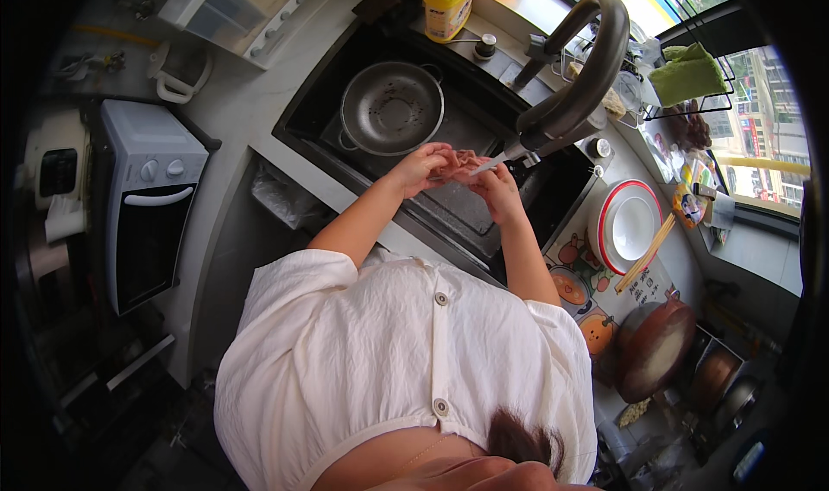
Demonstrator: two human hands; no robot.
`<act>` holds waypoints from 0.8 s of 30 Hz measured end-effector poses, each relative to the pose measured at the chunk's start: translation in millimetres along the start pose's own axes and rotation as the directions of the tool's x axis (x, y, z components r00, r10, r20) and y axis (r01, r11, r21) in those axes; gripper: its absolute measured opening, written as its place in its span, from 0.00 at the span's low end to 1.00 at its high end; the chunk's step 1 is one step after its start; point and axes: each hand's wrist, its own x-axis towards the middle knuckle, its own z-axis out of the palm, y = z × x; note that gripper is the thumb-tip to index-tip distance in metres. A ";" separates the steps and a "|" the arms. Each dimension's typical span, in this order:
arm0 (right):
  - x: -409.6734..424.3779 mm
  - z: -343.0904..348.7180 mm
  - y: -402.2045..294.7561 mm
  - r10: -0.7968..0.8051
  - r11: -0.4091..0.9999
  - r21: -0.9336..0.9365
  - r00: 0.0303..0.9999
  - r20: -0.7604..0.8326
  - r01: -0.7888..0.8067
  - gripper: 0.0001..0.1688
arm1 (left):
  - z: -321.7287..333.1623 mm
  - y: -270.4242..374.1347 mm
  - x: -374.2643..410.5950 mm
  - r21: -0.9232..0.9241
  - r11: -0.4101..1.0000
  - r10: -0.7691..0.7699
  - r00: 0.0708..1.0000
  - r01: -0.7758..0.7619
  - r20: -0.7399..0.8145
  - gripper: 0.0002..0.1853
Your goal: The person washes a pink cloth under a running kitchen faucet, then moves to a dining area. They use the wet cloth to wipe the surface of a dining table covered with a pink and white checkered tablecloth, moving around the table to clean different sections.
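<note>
My left hand (422, 169) and my right hand (499, 192) hold a crumpled pinkish-brown piece (461, 165) between them, over the black sink (460, 225). Whether it is cloth or meat, I cannot tell. Water (489, 164) runs from the dark curved faucet (586, 83) onto this piece beside my right fingers. In the sink's left half, just beyond my left hand, lies a dark two-handled pan (392, 107) with bits of residue on its inside.
A yellow pump bottle (448, 8) stands behind the sink. To the right are stacked bowls (627, 227), wooden chopsticks (646, 252) and a brown-rimmed pan (655, 350). A green cloth (688, 75) hangs on a wire rack. A small oven (155, 199) stands left.
</note>
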 end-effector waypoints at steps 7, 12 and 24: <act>-7.5 6.6 3.0 -0.051 0.997 0.061 0.999 -0.003 0.052 0.19 | -0.8 -1.4 -3.7 0.310 0.948 -0.056 0.997 0.068 -0.046 0.17; -11.6 13.7 5.2 -0.105 0.993 -0.047 0.992 0.066 0.108 0.18 | 21.0 -5.7 -14.6 0.694 0.653 0.270 0.949 -0.303 0.160 0.20; -62.0 14.1 -105.7 -0.756 0.654 -0.094 0.650 -0.069 0.751 0.39 | 3.2 -21.0 2.0 0.313 0.928 0.172 0.978 -0.202 0.121 0.09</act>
